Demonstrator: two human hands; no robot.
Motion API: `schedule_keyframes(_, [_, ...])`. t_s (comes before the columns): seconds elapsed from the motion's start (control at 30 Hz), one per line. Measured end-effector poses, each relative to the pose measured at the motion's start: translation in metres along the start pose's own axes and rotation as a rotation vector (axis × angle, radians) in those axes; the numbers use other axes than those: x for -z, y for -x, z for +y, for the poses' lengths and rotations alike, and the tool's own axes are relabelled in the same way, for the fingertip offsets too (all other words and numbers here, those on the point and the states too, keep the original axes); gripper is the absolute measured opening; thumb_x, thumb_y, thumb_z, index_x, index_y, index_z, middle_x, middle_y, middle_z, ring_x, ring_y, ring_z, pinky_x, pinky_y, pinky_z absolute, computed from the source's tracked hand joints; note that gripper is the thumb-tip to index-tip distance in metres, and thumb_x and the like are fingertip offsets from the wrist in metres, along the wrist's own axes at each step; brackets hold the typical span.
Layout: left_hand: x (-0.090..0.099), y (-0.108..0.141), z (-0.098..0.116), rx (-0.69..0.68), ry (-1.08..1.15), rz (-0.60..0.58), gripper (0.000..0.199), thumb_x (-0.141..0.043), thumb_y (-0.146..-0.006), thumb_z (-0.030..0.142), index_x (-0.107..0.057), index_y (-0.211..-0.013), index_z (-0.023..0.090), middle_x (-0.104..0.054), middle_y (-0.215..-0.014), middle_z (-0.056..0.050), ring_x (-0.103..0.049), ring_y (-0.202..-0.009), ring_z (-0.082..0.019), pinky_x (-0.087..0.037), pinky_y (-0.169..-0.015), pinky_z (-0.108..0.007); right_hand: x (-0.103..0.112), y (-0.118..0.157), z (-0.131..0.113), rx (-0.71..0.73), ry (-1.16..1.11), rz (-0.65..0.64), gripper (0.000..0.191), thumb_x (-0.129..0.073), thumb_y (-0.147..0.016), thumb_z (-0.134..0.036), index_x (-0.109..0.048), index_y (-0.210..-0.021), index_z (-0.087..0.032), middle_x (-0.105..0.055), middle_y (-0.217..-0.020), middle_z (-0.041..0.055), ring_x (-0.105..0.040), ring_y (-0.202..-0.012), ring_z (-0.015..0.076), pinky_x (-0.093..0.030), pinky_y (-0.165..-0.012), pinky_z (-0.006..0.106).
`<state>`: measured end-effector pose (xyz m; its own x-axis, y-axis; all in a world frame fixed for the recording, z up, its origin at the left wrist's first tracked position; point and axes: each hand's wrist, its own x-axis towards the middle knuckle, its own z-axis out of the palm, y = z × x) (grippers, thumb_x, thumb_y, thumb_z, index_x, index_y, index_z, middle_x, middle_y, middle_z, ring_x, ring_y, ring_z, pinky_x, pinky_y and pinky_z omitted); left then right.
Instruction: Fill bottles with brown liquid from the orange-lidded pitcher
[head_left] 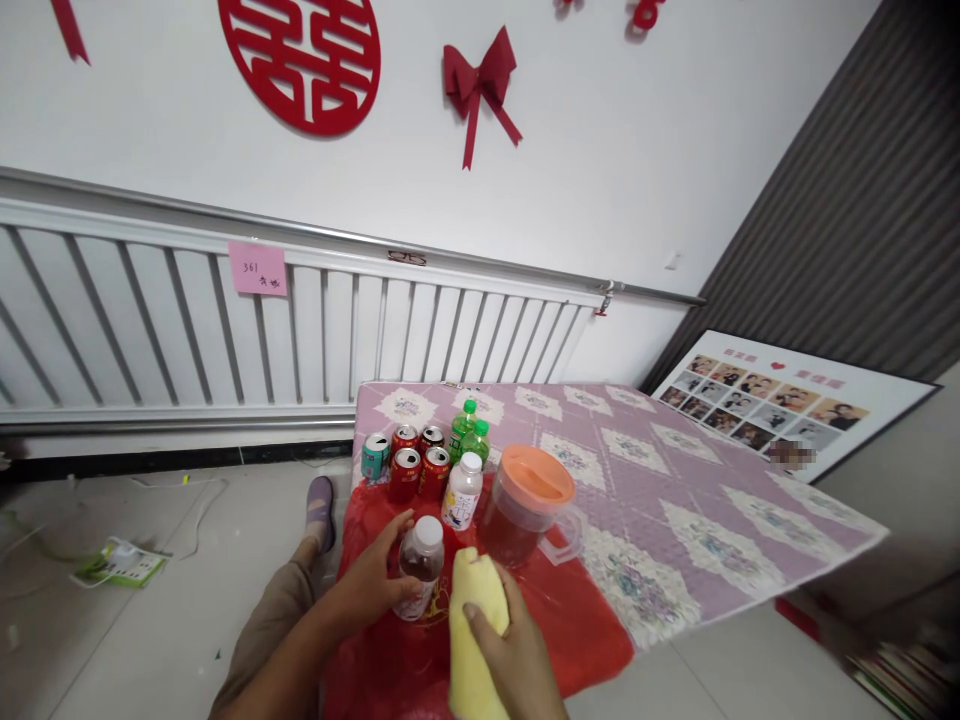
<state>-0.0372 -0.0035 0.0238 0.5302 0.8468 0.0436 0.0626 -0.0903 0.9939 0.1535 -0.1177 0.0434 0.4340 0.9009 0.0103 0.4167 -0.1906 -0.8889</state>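
Observation:
My left hand (pixel 379 578) is wrapped round a clear bottle with a white cap (pixel 421 560), which stands upright on a red plastic sheet (pixel 585 625). In my right hand (pixel 510 640) is a folded yellow cloth (pixel 472 620), its thumb pressed on top, just right of that bottle. Behind them stands a second white-capped bottle with a printed label (pixel 461 492). Beside it on the right is a pitcher with an orange lid (pixel 525 500). Several red cans (pixel 405 474), a teal can (pixel 376 456) and two green-capped bottles (pixel 465 428) are grouped farther back.
The table has a purple patterned cover (pixel 675 520). A white radiator (pixel 315 330) runs along the wall behind it. A photo board (pixel 795 400) leans at the right. On the floor at left lie a green power strip (pixel 124 565) and cables.

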Motion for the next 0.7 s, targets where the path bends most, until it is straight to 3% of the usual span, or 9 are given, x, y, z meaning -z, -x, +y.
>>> schedule_keyframes(0.1, [-0.009, 0.001, -0.005, 0.011, 0.019, 0.056, 0.082, -0.068, -0.063, 0.013, -0.036, -0.139, 0.021, -0.051, -0.14, -0.011, -0.052, -0.124, -0.027, -0.044, -0.103, -0.04, 0.009, -0.009, -0.018, 0.033, -0.041, 0.098, 0.062, -0.054, -0.081, -0.042, -0.041, -0.136, -0.017, -0.059, -0.131, 0.0146, -0.059, -0.114, 0.029, -0.045, -0.097, 0.044])
schedule_keyframes(0.23, [-0.02, 0.001, -0.004, -0.027, 0.027, 0.104, 0.071, -0.067, -0.065, 0.015, -0.042, -0.132, 0.019, -0.058, -0.13, -0.009, -0.059, -0.114, -0.027, -0.048, -0.098, -0.039, 0.009, -0.019, -0.056, 0.238, 0.032, 0.108, 0.06, -0.059, -0.078, -0.032, -0.044, -0.135, -0.02, -0.054, -0.136, 0.0111, -0.051, -0.124, 0.0279, -0.039, -0.104, 0.042])
schedule_keyframes(0.33, [-0.023, 0.001, 0.0, -0.038, 0.062, 0.094, 0.067, -0.068, -0.068, 0.02, -0.043, -0.13, 0.019, -0.063, -0.122, -0.01, -0.064, -0.101, -0.026, -0.053, -0.088, -0.038, 0.0, -0.021, -0.085, 0.419, 0.124, 0.026, 0.059, -0.059, -0.075, -0.022, -0.049, -0.133, -0.023, -0.054, -0.134, 0.0085, -0.048, -0.124, 0.0264, -0.037, -0.105, 0.039])
schedule_keyframes(0.4, [-0.024, 0.002, 0.003, -0.022, 0.042, 0.104, 0.064, -0.068, -0.069, 0.022, -0.045, -0.129, 0.02, -0.067, -0.112, -0.008, -0.066, -0.089, -0.023, -0.055, -0.079, -0.036, -0.006, -0.023, -0.099, 0.46, 0.196, -0.058, 0.057, -0.061, -0.072, -0.019, -0.054, -0.129, -0.026, -0.057, -0.129, 0.0073, -0.052, -0.119, 0.0274, -0.04, -0.1, 0.039])
schedule_keyframes(0.5, [-0.024, 0.002, 0.005, -0.011, -0.008, 0.139, 0.058, -0.069, -0.069, 0.023, -0.051, -0.124, 0.021, -0.07, -0.099, -0.005, -0.066, -0.083, -0.023, -0.055, -0.073, -0.033, -0.01, -0.029, -0.106, 0.455, 0.258, -0.138, 0.058, -0.065, -0.07, -0.019, -0.057, -0.127, -0.027, -0.058, -0.128, 0.007, -0.054, -0.116, 0.029, -0.042, -0.097, 0.04])
schedule_keyframes(0.6, [-0.023, 0.001, 0.006, -0.022, 0.024, 0.116, 0.062, -0.071, -0.068, 0.024, -0.048, -0.126, 0.021, -0.068, -0.109, -0.006, -0.066, -0.09, -0.024, -0.055, -0.078, -0.034, -0.007, -0.041, -0.096, 0.405, 0.16, -0.176, 0.055, -0.064, -0.072, -0.023, -0.057, -0.127, -0.026, -0.06, -0.127, 0.0063, -0.055, -0.116, 0.0275, -0.041, -0.1, 0.041])
schedule_keyframes(0.7, [-0.021, 0.0, 0.006, 0.001, 0.012, 0.103, 0.066, -0.069, -0.066, 0.02, -0.045, -0.127, 0.021, -0.064, -0.121, -0.007, -0.064, -0.099, -0.024, -0.053, -0.085, -0.035, -0.002, -0.051, -0.077, 0.223, -0.055, -0.197, 0.053, -0.061, -0.077, -0.029, -0.056, -0.129, -0.022, -0.068, -0.117, 0.007, -0.063, -0.103, 0.0269, -0.047, -0.092, 0.042])
